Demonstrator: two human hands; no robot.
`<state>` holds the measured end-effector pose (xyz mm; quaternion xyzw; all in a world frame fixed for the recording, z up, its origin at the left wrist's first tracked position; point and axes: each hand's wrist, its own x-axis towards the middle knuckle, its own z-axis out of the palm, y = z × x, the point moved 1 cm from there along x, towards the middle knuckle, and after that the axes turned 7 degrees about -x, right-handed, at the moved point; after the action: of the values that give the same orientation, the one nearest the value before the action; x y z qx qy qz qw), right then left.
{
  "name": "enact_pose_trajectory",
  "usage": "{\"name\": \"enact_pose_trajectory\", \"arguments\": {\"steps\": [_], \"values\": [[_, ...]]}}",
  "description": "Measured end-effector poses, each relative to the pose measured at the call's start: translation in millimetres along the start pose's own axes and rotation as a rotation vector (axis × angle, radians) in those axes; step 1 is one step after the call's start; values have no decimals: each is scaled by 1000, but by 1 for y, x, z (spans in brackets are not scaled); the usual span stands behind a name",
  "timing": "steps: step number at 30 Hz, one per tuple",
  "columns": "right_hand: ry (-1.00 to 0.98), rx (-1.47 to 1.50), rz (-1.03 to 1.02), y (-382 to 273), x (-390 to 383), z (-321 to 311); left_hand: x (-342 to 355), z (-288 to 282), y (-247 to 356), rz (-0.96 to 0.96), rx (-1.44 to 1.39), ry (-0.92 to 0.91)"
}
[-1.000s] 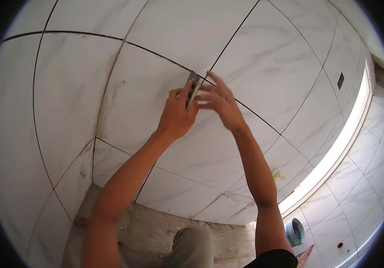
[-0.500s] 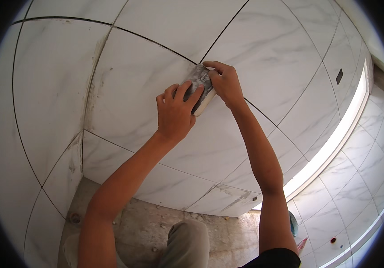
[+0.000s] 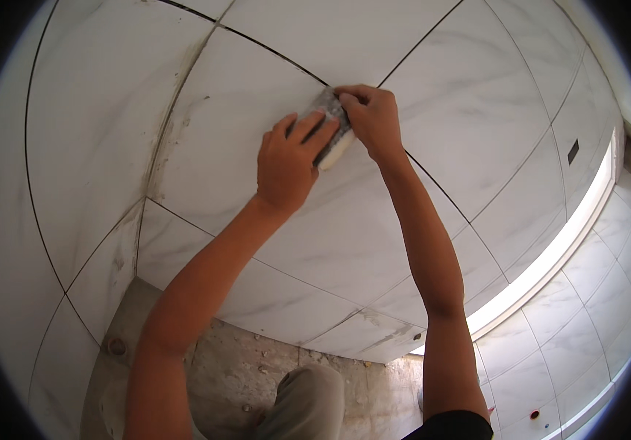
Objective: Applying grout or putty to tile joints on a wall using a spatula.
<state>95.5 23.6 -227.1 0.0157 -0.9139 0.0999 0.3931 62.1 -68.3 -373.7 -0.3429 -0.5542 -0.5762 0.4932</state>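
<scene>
Grey-faced block [image 3: 334, 108] sat against marbled tiles [image 3: 238, 125] beside a dark joint [image 3: 271, 50] while the left hand [image 3: 283, 167] gripped it, fingers spread. The right hand [image 3: 375, 123], loose beside it a second earlier, now pinched its far end, suggesting steadier control.

From my end of the head feed I have both bare arms stretched forward, hands close together. My left forearm [image 3: 216, 257] slants up and inward from a bent elbow [image 3: 165, 330]; my left hand [image 3: 286, 165] lies back uppermost, its fingers [image 3: 306, 126] spread and slightly bent. My right forearm [image 3: 424, 235] runs steeper, below a black sleeve [image 3: 451, 427]. My right hand [image 3: 375, 121] bends leftward, index finger extended, thumb close by, its other fingers hard to make out.
</scene>
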Motion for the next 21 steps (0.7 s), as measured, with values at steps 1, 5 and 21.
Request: {"name": "enact_pose_trajectory", "arguments": {"steps": [1,5,21], "values": [[-5,7,-3,-8,9,8,4,-4,-10,-2,9,0],[-21,-56,-95,-37,38,32,18,-21,-36,-1,41,82],[-107,68,-35,-36,45,32,29,-36,-35,-33,30,83]]}}
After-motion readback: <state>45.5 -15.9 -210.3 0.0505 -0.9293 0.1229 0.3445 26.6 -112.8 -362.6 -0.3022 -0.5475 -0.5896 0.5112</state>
